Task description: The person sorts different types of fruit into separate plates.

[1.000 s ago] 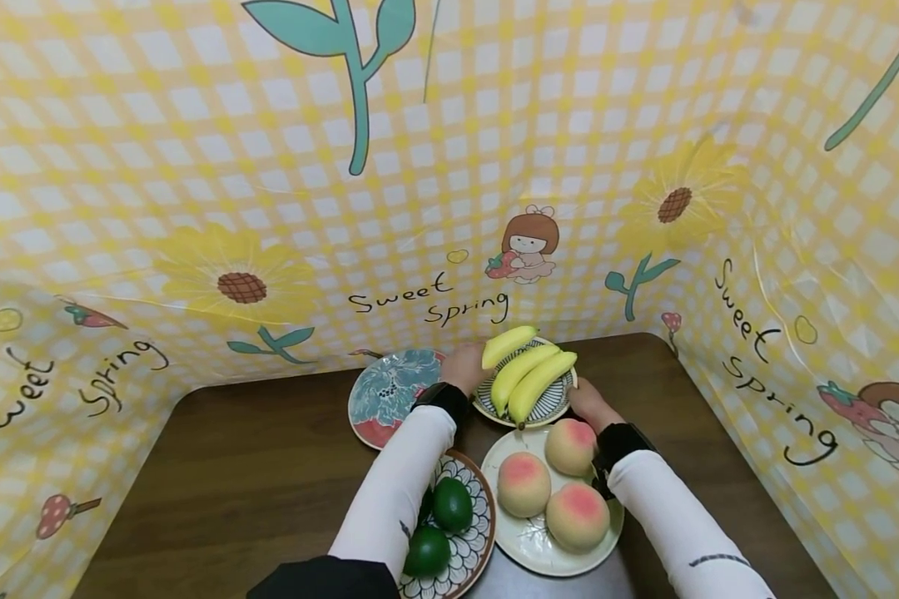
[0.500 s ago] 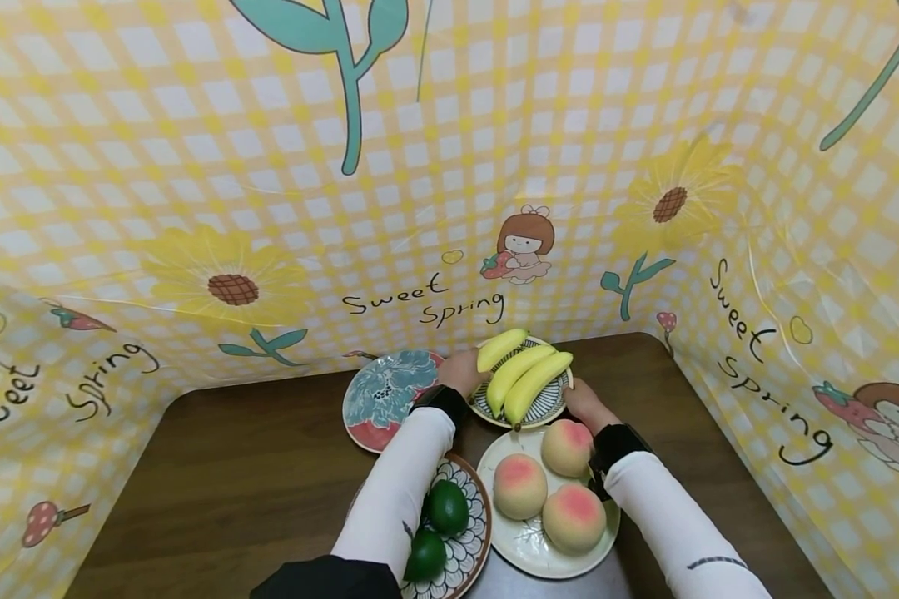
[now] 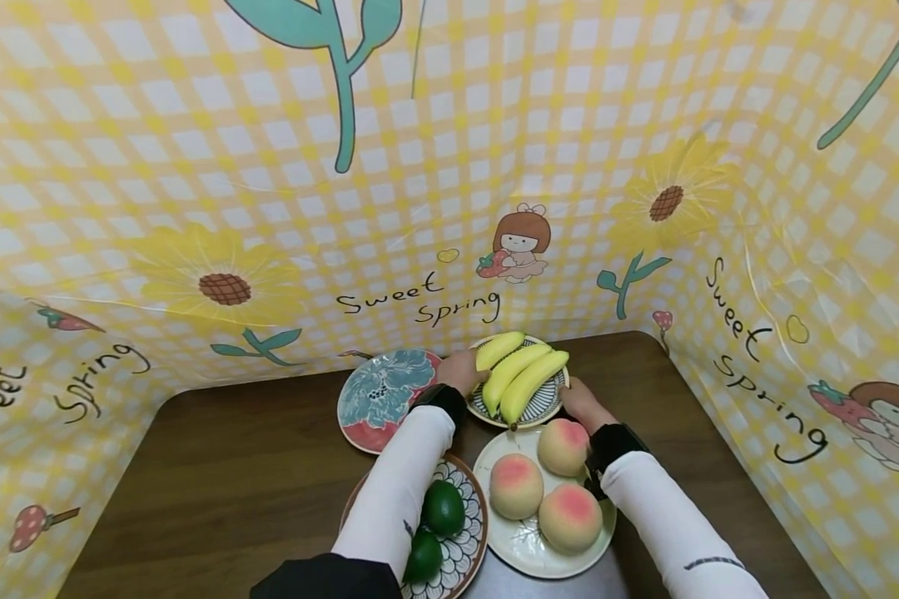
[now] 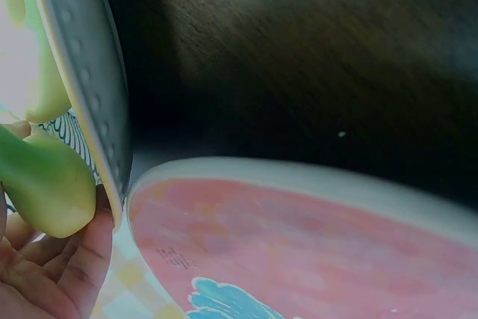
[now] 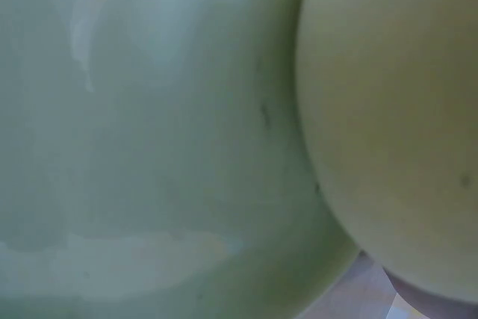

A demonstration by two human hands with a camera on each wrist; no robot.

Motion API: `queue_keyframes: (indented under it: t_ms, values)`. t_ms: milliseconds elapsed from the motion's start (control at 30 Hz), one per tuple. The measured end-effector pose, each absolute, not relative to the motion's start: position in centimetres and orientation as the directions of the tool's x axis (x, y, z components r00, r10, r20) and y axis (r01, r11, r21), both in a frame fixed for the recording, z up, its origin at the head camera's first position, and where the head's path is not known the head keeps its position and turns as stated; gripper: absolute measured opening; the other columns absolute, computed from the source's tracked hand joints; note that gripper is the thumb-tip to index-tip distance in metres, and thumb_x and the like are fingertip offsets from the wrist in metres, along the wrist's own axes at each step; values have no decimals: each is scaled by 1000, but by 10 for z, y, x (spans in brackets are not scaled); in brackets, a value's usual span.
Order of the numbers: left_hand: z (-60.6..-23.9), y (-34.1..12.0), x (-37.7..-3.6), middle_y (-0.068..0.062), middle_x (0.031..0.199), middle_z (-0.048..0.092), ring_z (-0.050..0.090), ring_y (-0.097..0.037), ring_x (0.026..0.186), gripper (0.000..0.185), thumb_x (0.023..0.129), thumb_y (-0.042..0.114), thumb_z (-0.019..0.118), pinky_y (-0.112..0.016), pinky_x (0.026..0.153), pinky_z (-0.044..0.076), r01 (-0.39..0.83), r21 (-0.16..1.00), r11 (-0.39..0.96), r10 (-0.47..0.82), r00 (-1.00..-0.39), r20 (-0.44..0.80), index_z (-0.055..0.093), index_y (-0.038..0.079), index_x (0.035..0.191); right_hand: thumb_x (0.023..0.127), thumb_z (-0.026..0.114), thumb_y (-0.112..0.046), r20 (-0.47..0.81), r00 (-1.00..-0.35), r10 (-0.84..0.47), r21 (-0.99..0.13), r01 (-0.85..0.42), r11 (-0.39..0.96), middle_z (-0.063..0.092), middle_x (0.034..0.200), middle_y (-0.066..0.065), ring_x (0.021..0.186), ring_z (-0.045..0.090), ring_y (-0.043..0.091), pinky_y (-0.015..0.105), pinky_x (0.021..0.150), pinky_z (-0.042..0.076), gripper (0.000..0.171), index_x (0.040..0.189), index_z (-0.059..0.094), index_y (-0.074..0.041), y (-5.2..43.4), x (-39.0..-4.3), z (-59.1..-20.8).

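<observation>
Both my left hand and right hand gripped the rim of the striped round plate of yellow bananas, behind the peach plate, so I judged keeping it level mattered.

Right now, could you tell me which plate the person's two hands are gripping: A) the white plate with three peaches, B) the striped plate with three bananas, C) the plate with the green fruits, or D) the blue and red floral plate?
B: the left hand and right hand grip opposite rims of the striped plate carrying the bananas.
</observation>
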State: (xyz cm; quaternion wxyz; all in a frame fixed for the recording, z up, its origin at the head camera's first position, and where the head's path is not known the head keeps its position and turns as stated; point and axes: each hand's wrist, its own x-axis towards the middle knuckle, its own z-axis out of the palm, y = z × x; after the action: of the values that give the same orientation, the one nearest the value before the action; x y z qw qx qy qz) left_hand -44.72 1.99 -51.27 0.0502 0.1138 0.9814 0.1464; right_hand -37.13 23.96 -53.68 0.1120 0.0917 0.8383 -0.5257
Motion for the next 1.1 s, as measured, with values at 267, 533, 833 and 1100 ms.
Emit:
queue_keyframes:
  t_ms: [267,533,833,1100]
  values:
    - [-519,21,-452,-16,122,74,72,-32,109,50,97,37,70,-47,92,59,202,304,931,238,-967,-88,64,7,137,109,24,-10,-294,-955,30,-869,281,409,53,137,34,132,50,40,49,121,34,45,141,43,15,239,-372,-536]
    - [-519,24,-450,-17,127,72,70,-32,113,52,100,37,66,-46,95,57,193,328,925,236,-967,-99,60,4,140,109,24,-10,-300,-953,31,-865,286,412,51,139,35,135,47,41,52,123,31,45,142,41,16,238,-373,-538]
    - [-517,25,-447,-18,129,70,69,-31,114,48,98,26,64,-46,99,56,188,361,913,245,-962,-119,60,1,139,109,25,-10,-286,-958,36,-865,274,419,53,135,35,132,49,42,52,122,32,44,140,42,17,239,-374,-539]
    - [-516,22,-446,-17,141,64,63,-31,129,54,100,26,62,-46,110,50,228,360,905,288,-950,-123,52,3,148,107,26,-9,-278,-959,49,-859,271,435,54,130,35,128,51,43,52,120,34,43,136,43,17,239,-376,-542]
